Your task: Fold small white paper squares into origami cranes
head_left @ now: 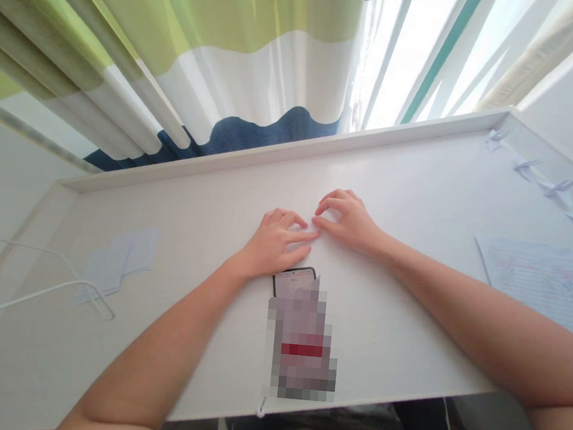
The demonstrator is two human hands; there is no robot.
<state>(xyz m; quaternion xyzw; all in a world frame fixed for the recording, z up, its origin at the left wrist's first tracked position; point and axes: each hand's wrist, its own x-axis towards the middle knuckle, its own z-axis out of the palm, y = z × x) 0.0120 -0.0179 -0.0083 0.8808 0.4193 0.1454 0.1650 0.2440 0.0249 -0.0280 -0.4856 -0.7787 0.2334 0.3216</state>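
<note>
Both of my hands meet near the middle of the white desk, around a small piece of white paper that is mostly hidden by fingers and blends with the desktop. My left hand rests with its fingers apart, the index finger reaching to the paper. Thumb and forefinger of my right hand curl together in a pinch at the paper's right side. Just below my left hand lies a phone, screen up, most of it blurred out.
Flat white paper slips lie at the left, near a white cable. Several folded paper pieces line the right edge. A written sheet lies beside my right forearm. A raised rim runs along the back, below a curtain.
</note>
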